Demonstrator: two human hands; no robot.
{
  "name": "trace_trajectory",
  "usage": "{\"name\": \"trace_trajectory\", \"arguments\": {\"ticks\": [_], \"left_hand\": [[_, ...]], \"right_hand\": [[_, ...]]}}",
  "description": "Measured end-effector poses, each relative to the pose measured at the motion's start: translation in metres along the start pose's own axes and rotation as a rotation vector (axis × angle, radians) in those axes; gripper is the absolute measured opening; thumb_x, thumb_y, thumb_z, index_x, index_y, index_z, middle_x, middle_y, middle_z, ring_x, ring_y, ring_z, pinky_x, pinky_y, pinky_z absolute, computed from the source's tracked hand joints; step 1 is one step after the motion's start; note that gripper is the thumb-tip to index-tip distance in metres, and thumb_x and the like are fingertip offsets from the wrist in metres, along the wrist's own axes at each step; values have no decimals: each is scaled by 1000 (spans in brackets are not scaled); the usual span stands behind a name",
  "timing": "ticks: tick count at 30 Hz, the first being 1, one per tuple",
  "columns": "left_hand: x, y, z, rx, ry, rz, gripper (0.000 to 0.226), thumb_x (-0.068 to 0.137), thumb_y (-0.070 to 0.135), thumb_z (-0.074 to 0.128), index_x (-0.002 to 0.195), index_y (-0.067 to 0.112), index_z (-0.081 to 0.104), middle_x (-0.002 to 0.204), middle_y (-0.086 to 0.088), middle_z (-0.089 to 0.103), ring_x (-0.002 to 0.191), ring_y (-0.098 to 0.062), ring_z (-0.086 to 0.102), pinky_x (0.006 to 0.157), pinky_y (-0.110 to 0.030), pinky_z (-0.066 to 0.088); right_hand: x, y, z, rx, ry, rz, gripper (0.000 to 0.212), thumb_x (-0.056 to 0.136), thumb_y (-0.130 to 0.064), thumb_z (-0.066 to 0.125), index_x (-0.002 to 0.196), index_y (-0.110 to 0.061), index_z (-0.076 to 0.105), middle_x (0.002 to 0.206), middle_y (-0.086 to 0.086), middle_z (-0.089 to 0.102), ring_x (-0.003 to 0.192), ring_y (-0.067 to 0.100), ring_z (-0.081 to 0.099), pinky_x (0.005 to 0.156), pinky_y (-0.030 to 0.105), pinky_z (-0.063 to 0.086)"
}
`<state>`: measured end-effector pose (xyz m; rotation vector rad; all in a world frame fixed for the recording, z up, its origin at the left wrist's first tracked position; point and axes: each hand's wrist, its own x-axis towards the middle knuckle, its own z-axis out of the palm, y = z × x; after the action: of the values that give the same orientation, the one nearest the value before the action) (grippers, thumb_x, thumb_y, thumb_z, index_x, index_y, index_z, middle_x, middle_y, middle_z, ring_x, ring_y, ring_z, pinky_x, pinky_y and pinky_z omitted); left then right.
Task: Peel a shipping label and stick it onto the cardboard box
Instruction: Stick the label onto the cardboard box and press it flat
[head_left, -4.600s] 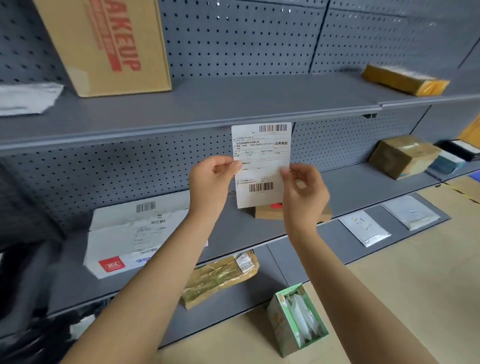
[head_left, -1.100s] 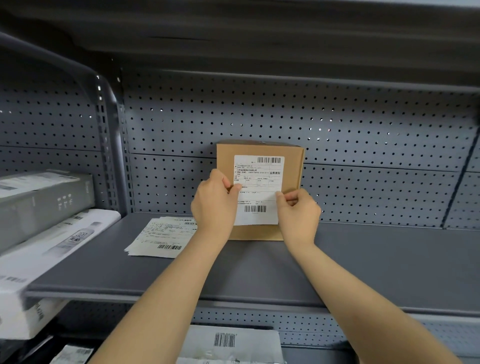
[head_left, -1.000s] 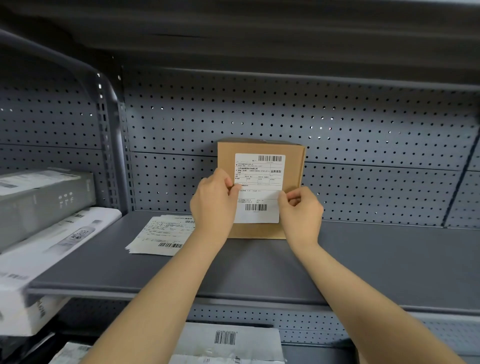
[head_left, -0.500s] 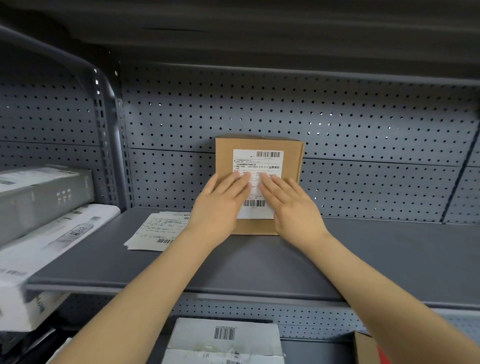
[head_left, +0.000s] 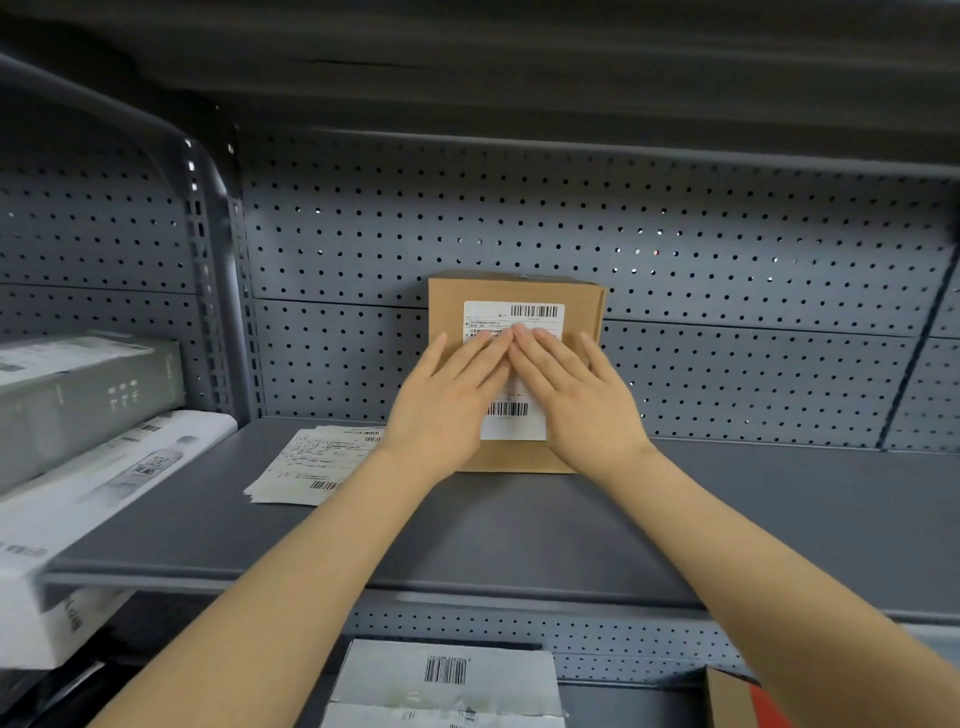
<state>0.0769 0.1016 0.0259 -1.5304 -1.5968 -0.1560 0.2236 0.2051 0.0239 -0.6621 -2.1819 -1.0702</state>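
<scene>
A small brown cardboard box (head_left: 447, 306) stands upright on the grey shelf (head_left: 727, 519), against the pegboard back. A white shipping label (head_left: 514, 312) with two barcodes lies flat on the box's front face. My left hand (head_left: 452, 395) and my right hand (head_left: 576, 395) rest flat on the label with fingers stretched out, fingertips meeting near the label's middle. The hands hide the label's central part. Neither hand grips anything.
A pile of label sheets (head_left: 311, 460) lies on the shelf left of the box. White and grey boxes (head_left: 88, 415) stand at the far left. On the shelf below lie a white parcel (head_left: 447, 680) and a brown-red box corner (head_left: 737, 701).
A second ago both hands pinched the label's side edges against the box. They have since let go and lie flat on the label, fingers sliding upward over it.
</scene>
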Motion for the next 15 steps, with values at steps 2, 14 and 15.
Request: {"name": "trace_trajectory", "arguments": {"ticks": [2,14,15], "left_hand": [[-7,-9,2,46,-22,-42,68,84,17,51,148,20,28,158,5,21,143,-15,25,116,-46,13],[12,-13,-17,102,13,-39,66,86,16,40,150,13,20,160,1,17,145,-15,18,117,-41,11],[13,-16,-15,107,-33,-36,68,91,16,37,151,14,7,161,2,3,147,-15,8,117,-41,4]], "right_hand": [[-5,9,2,-52,-27,-16,64,77,-7,39,141,-14,42,148,0,44,132,20,47,111,44,19],[12,2,-9,-20,38,49,66,76,-5,36,142,-12,39,148,3,44,134,20,43,114,41,11],[13,3,-8,-26,25,53,67,75,-4,41,142,-12,39,148,3,43,135,20,43,114,41,11]]}}
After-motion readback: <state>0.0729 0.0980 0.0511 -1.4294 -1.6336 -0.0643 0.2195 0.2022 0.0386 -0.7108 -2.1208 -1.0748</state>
